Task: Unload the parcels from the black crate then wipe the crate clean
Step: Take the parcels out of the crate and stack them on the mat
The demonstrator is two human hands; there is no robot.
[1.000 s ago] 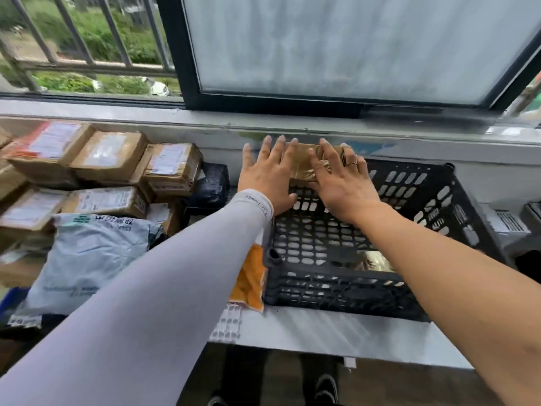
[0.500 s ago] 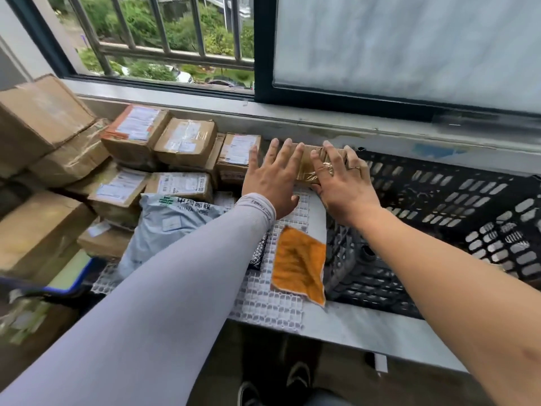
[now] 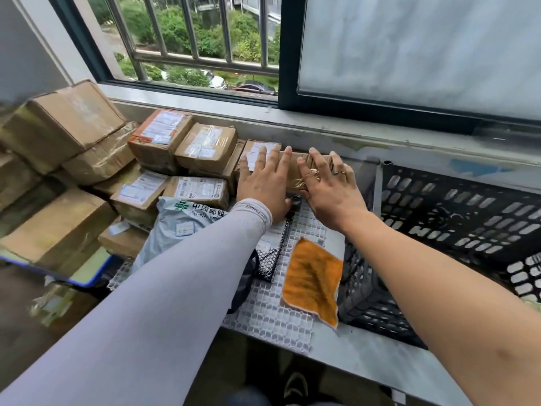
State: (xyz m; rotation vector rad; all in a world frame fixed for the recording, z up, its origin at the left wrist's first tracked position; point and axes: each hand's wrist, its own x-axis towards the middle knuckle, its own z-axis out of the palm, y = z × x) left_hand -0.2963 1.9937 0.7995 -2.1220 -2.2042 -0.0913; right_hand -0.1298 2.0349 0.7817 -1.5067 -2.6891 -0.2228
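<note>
Both hands flat on one brown taped parcel (image 3: 295,171), fingers spread, palms pressing from either side of its top. Left hand (image 3: 263,183) in a pale sleeve (image 3: 175,273), covering the parcel's left part; right hand (image 3: 328,186) bare, ring on one finger, covering the right part. No curl around the edges, so pressed rather than gripped; whether the parcel is resting on anything underneath cannot be told.

Parcel sitting outside the black crate (image 3: 456,230), just left of the crate's left wall, against the window ledge (image 3: 322,133) side. Crate to the right on the table (image 3: 366,356), perforated walls, inside mostly in shadow; contents not readable.

Just below the hands: white plastic grid mat (image 3: 272,315) on the table, orange cloth (image 3: 313,279) lying on it, touching the crate's left wall. Small black mesh basket (image 3: 273,259) beside the cloth, partly under the left forearm.

Further left: pile of cardboard boxes (image 3: 164,159) with shipping labels, stacked against the ledge, and a grey mailer bag (image 3: 181,227) with green print in front of them. Larger plain cartons (image 3: 64,127) at far left.

Behind: barred window (image 3: 193,39), greenery outside; frosted pane (image 3: 424,48) to the right.
</note>
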